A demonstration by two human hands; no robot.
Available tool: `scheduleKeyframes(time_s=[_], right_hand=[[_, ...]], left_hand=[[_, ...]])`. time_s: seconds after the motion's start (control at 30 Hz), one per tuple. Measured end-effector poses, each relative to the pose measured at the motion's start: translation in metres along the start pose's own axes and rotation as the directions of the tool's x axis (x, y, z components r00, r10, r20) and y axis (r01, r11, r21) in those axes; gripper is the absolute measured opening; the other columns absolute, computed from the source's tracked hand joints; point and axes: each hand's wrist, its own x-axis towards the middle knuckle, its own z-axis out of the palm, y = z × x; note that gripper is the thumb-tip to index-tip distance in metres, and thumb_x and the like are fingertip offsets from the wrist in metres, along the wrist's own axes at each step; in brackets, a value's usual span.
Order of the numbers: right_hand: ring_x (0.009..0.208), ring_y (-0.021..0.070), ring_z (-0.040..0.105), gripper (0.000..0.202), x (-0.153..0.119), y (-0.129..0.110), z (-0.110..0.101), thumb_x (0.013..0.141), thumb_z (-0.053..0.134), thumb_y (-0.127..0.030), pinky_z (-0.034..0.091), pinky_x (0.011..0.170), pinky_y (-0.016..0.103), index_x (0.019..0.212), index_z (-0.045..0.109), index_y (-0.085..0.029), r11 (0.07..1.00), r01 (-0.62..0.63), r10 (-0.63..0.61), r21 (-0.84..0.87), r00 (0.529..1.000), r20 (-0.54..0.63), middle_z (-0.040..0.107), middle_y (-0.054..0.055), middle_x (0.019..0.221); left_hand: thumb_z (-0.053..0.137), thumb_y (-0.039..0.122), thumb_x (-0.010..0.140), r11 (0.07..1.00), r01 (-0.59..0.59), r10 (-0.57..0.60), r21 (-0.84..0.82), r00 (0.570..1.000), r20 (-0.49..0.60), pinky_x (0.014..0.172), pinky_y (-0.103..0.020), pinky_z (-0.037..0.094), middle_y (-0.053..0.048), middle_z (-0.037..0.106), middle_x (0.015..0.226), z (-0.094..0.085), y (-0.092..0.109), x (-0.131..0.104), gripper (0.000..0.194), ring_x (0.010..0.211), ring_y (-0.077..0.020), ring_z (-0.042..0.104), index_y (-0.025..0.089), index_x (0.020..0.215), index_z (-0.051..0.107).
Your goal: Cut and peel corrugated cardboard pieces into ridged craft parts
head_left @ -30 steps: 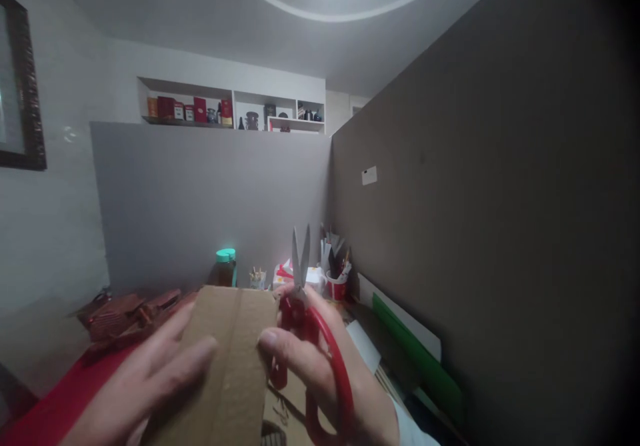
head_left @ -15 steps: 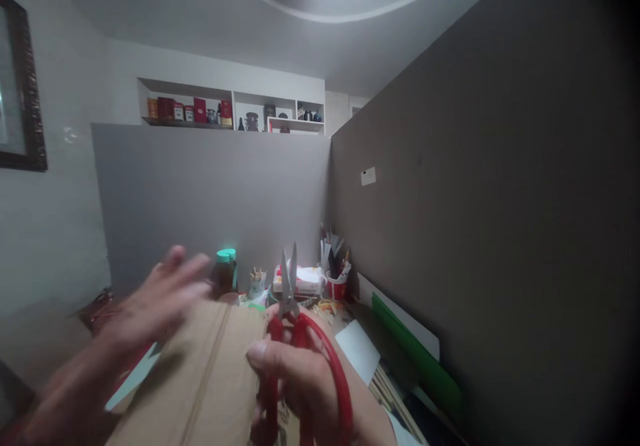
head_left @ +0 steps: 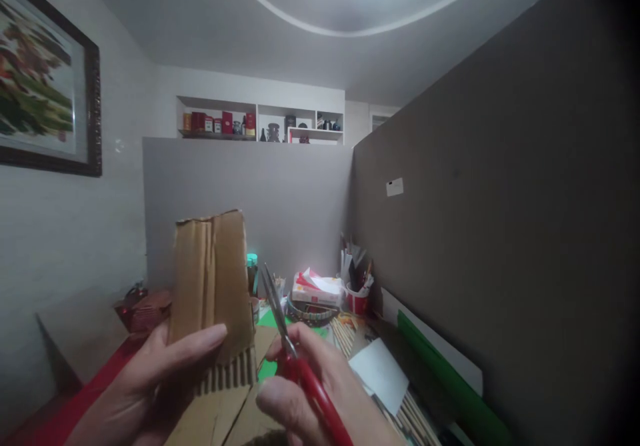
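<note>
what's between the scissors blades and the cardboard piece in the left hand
Nothing in the head view: the scissors blades sit just right of the cardboard piece, with only the distant teal-capped bottle showing through the gap.

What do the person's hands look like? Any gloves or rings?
Both hands are bare. The left hand and the right hand wear no gloves, and no rings show on the fingers in view. No sleeve or watch shows; the wrists run off the picture's bottom edge.
</note>
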Motion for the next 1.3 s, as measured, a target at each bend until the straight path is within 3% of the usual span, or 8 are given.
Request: scheduleKeyframes(time_s=[0.13,0.23,0.47,0.63,0.73,0.87,1.1,1.3], right_hand=[[0.064,0.0156,0.052,0.038,0.001,-0.002,0.002,0.074,0.074,-0.047,0.035,0.054,0.025,0.102,0.058,-0.027,0.998,-0.059,0.056,0.018,0.993,0.108,0.057,-0.003,0.074],[0.066,0.0157,0.050,0.036,0.004,0.000,0.007,0.072,0.074,-0.039,0.032,0.056,0.025,0.098,0.055,-0.024,0.997,-0.077,0.075,0.007,0.985,0.156,0.055,-0.004,0.074],[0.064,0.0162,0.049,0.042,0.006,0.008,0.015,0.072,0.070,-0.053,0.031,0.057,0.025,0.095,0.052,-0.022,1.000,0.018,-0.017,-0.006,0.992,0.128,0.056,-0.003,0.072],[0.059,0.0130,0.046,0.045,0.002,0.013,0.018,0.076,0.066,-0.064,0.028,0.052,0.023,0.093,0.056,-0.024,0.995,0.050,-0.046,-0.088,0.998,0.043,0.054,-0.004,0.069],[0.057,0.0111,0.042,0.041,0.001,0.011,0.017,0.079,0.065,-0.062,0.024,0.050,0.022,0.089,0.057,-0.023,0.990,0.090,-0.088,-0.111,0.996,0.019,0.049,-0.005,0.067],[0.052,0.0084,0.036,0.037,0.002,0.005,0.015,0.079,0.068,-0.052,0.023,0.048,0.020,0.074,0.052,-0.020,0.989,0.130,-0.130,-0.072,0.991,0.015,0.038,-0.007,0.056],[0.056,0.0110,0.044,0.026,0.002,0.005,0.016,0.078,0.067,-0.041,0.031,0.047,0.018,0.069,0.057,-0.020,0.982,0.094,-0.101,-0.163,0.994,-0.038,0.040,-0.004,0.060],[0.053,0.0118,0.040,0.032,0.000,0.004,0.019,0.080,0.065,-0.047,0.029,0.049,0.023,0.064,0.055,-0.022,0.967,-0.008,-0.020,-0.255,0.994,-0.106,0.040,-0.004,0.057]], left_hand=[[0.087,0.033,0.057,0.996,-0.020,0.014,-0.083,0.997,-0.071,0.075,-0.049,0.065,-0.007,0.084,0.091,0.008,0.002,-0.004,0.056,0.100,-0.0411,0.073,0.023,0.111,0.074],[0.084,0.036,0.059,0.992,-0.059,0.049,-0.108,0.995,-0.090,0.079,-0.054,0.064,-0.008,0.083,0.094,0.018,0.007,-0.006,0.057,0.100,-0.0417,0.073,0.024,0.113,0.073],[0.085,0.036,0.058,0.990,-0.070,0.055,-0.121,0.991,-0.121,0.073,-0.050,0.066,-0.006,0.083,0.094,0.021,0.000,-0.007,0.057,0.094,-0.0388,0.076,0.025,0.113,0.072],[0.099,0.040,0.027,0.993,-0.111,0.104,-0.028,0.978,-0.179,0.054,-0.037,0.067,-0.003,0.084,0.080,0.017,-0.008,-0.008,0.061,0.070,-0.0308,0.078,0.025,0.082,0.076],[0.098,0.045,0.024,0.987,-0.149,0.158,0.062,0.969,-0.187,0.056,-0.027,0.066,0.000,0.083,0.073,0.017,-0.009,-0.011,0.056,0.067,-0.0233,0.078,0.024,0.071,0.076],[0.099,0.042,0.023,0.997,-0.069,0.071,0.022,0.984,-0.166,0.044,-0.038,0.063,-0.005,0.084,0.080,0.019,-0.011,-0.013,0.060,0.072,-0.0334,0.078,0.024,0.075,0.076],[0.097,0.026,0.046,0.990,-0.132,0.125,-0.050,0.983,-0.132,0.037,-0.043,0.061,-0.005,0.083,0.089,0.014,-0.021,0.001,0.075,0.075,-0.0400,0.078,0.027,0.115,0.066],[0.089,0.017,0.064,0.997,-0.068,0.065,-0.025,0.992,-0.112,0.065,-0.045,0.069,-0.007,0.083,0.093,0.025,-0.018,-0.008,0.058,0.075,-0.0327,0.079,0.023,0.116,0.065]])
